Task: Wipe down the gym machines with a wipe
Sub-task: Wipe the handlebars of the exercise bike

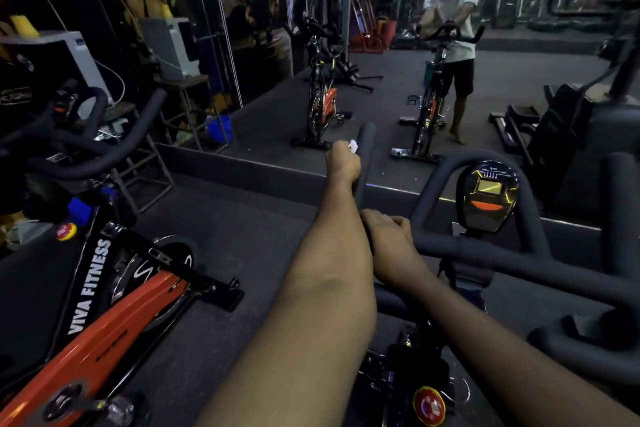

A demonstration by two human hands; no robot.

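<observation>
Holding wipe (353, 146) (left hand (343, 165)), gripping handlebar (366, 137)

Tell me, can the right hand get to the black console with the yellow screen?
Probably yes. The right hand grips the black padded handlebar just beside that console, with nothing but the bar's own loop between them. The left hand, holding the white wipe, is ahead, out of the way.

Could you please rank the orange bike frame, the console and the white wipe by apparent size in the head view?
1. orange bike frame, largest, though nearest the camera.
2. console.
3. white wipe, smallest, partly hidden in the left hand.
</observation>
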